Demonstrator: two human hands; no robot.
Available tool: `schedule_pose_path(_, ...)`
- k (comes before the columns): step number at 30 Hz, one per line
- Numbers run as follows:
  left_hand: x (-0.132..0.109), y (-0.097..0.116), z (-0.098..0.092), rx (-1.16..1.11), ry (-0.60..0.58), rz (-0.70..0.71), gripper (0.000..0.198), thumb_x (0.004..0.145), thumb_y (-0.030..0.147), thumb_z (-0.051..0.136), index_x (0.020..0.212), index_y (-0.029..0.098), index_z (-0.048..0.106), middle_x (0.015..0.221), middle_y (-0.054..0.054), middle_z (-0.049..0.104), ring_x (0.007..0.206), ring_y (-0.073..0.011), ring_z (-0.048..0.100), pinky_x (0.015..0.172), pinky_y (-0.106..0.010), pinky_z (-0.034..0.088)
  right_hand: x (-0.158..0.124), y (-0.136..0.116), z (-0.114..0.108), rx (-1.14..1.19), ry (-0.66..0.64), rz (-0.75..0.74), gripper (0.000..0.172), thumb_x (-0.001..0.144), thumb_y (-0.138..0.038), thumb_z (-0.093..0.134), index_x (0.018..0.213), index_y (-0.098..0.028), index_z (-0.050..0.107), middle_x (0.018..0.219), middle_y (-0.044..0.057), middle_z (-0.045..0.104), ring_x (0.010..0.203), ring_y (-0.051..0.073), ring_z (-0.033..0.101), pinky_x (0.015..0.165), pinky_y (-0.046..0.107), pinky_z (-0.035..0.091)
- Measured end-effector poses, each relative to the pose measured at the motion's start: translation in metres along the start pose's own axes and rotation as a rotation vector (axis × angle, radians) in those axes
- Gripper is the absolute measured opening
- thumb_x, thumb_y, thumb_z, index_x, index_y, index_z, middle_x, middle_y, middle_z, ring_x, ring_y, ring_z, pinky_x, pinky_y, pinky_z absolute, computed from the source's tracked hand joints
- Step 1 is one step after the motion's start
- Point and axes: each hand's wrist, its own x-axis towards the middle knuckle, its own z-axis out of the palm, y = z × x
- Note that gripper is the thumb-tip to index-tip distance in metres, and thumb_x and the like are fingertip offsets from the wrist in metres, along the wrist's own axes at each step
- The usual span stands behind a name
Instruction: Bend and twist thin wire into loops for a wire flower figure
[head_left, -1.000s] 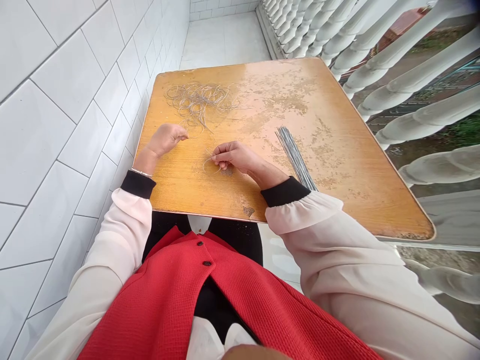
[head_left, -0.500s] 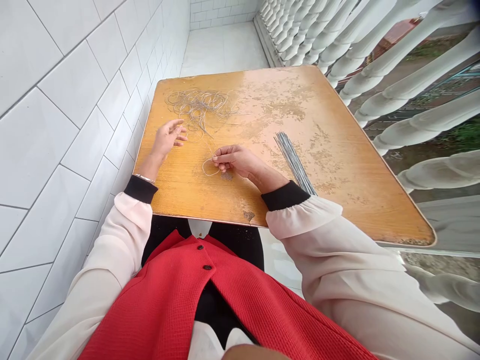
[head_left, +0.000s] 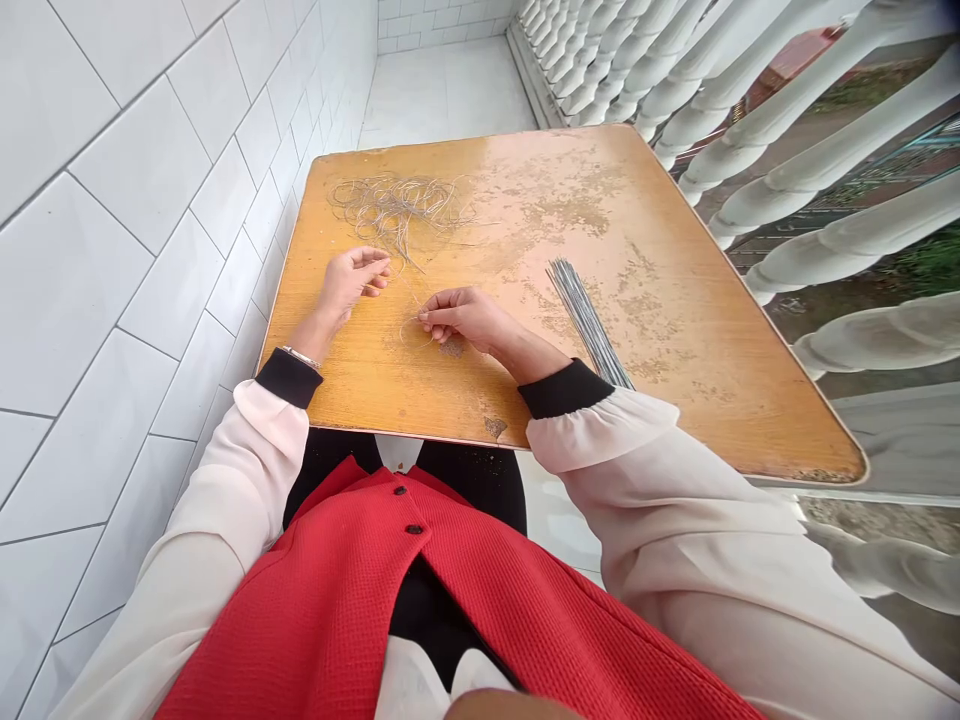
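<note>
My right hand [head_left: 461, 315] rests on the worn wooden table [head_left: 675, 300], fingers pinched on a thin wire loop [head_left: 414, 333] that lies beside it. My left hand [head_left: 351, 282] lies to the left with fingers curled loosely, its tips at the near edge of a tangled pile of thin wires [head_left: 397, 208]. I cannot make out whether a strand is between those fingers. A bundle of straight grey wires [head_left: 586, 318] lies to the right of my right forearm.
A white tiled wall runs along the table's left side. A white balustrade [head_left: 750, 110] stands to the right, with a tiled floor [head_left: 442, 90] beyond the table. The table's near edge is over my lap.
My left hand opened its fingers half a second ago, then curled them again and moved slightly right toward the tangle. My right hand stayed pinched on the loop.
</note>
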Motion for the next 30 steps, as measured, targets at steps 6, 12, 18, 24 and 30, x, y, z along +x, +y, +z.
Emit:
schedule_pose_path(6,0.019,-0.020,-0.020,0.442,0.025,0.372,0.025,0.089,0.007,0.060,0.109,0.019,0.070,0.102,-0.004,0.073,0.085,-0.0114,0.070,0.084,-0.025,0.055,0.003,0.003,-0.001,-0.006,0.009,-0.013,0.036,0.085,0.007,0.063,0.055,-0.013,0.062,0.047,-0.001,0.058,0.039,0.006,0.051,0.043,0.017,0.041)
schedule_pose_path(12,0.021,-0.018,-0.025,0.762,-0.012,0.510,0.016,0.097,0.029,0.060,0.097,0.021,0.073,0.104,-0.009,0.072,0.106,-0.0232,0.069,0.098,-0.035,0.050,0.001,0.000,0.002,0.010,0.011,-0.007,0.035,0.084,0.008,0.063,0.055,-0.013,0.063,0.048,0.000,0.059,0.039,0.006,0.052,0.043,0.017,0.043)
schedule_pose_path(18,0.018,-0.015,-0.021,0.923,0.052,0.513,0.022,0.099,0.036,0.055,0.096,0.025,0.073,0.105,-0.009,0.072,0.100,-0.0239,0.068,0.089,-0.036,0.049,0.000,0.001,0.004,0.028,-0.010,-0.001,0.035,0.084,0.006,0.062,0.055,-0.013,0.062,0.048,0.000,0.060,0.040,0.006,0.053,0.044,0.017,0.044)
schedule_pose_path(24,0.018,-0.018,-0.016,0.829,0.065,0.524,0.028,0.102,0.041,0.051,0.094,0.022,0.071,0.102,-0.009,0.072,0.104,-0.0229,0.068,0.093,-0.034,0.049,-0.001,0.001,0.004,0.021,-0.040,0.004,0.031,0.081,0.002,0.068,0.056,-0.014,0.063,0.049,0.001,0.061,0.042,0.007,0.054,0.044,0.017,0.042)
schedule_pose_path(30,0.015,-0.011,-0.009,0.794,0.105,0.488,0.025,0.102,0.036,0.052,0.089,0.021,0.067,0.099,-0.009,0.071,0.102,-0.0216,0.069,0.092,-0.034,0.049,-0.004,-0.001,0.008,0.013,-0.028,0.003,0.035,0.084,0.004,0.064,0.055,-0.014,0.061,0.047,0.001,0.060,0.040,0.007,0.054,0.044,0.016,0.042)
